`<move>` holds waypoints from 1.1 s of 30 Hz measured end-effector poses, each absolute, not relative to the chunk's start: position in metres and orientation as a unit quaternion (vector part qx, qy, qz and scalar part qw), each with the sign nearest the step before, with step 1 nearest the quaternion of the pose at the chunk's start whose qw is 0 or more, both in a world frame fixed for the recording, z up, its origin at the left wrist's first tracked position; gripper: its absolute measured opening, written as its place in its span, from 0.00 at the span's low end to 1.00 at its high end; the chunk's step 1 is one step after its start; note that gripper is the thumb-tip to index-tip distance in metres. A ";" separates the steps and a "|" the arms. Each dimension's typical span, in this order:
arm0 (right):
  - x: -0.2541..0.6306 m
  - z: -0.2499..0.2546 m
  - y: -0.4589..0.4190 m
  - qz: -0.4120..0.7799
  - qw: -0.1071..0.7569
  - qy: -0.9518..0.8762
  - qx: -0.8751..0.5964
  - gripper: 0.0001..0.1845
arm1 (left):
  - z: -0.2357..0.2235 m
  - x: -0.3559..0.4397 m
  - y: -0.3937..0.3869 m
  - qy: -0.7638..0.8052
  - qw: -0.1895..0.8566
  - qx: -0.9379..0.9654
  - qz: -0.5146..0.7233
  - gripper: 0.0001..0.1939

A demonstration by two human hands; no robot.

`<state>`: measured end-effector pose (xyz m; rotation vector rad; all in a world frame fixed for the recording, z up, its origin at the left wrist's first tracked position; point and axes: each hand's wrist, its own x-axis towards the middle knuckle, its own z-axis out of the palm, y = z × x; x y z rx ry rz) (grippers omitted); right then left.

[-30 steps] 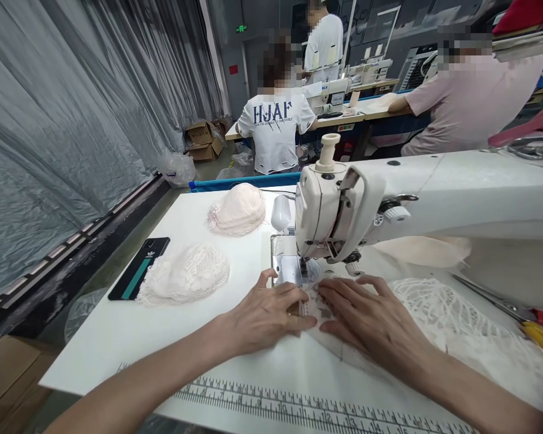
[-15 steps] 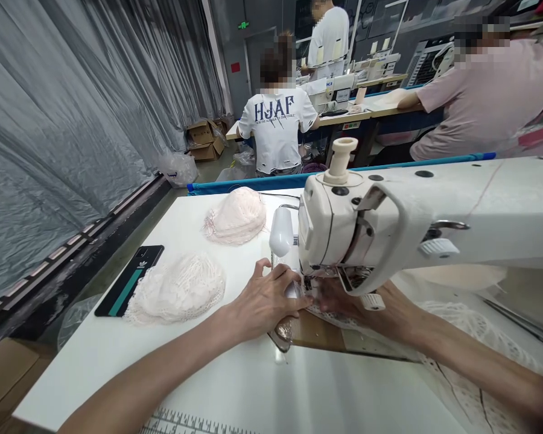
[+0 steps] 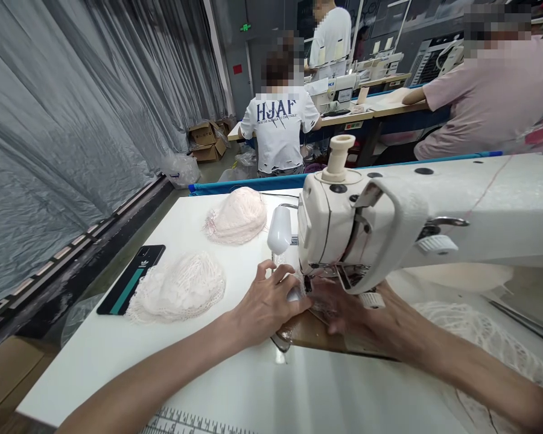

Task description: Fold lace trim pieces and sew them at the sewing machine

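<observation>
The white sewing machine (image 3: 330,223) has its needle area just above my hands. My left hand (image 3: 266,304) is at the left of the presser foot, fingers bent and thumb pressed in on a sheer piece of lace fabric (image 3: 321,304). Under the machine head, my right hand (image 3: 366,316) lies at the right side of the same fabric. Its fingertips are blurred and partly behind the machine, so their grip is hidden. Below both hands runs a brown strip (image 3: 312,334) of the machine bed.
Cup-shaped lace pieces stand in a white stack (image 3: 181,286) and a pink stack (image 3: 238,214) on the left. A black phone (image 3: 131,280) with a teal stripe lies beside the white stack. More white lace (image 3: 461,328) is under my right forearm. A ruler (image 3: 190,422) lies in front; co-workers sit beyond.
My right hand has shifted a little towards me, its fingers now lower and blurred. My left fingers have drawn in slightly beside the presser foot. The stacks have stayed put.
</observation>
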<state>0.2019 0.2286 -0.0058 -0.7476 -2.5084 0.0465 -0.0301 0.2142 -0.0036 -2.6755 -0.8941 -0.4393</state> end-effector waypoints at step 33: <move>0.199 -0.002 0.183 -0.033 0.303 -0.918 -0.252 0.17 | -0.018 -0.026 0.203 -0.277 0.090 -0.924 -0.246 0.12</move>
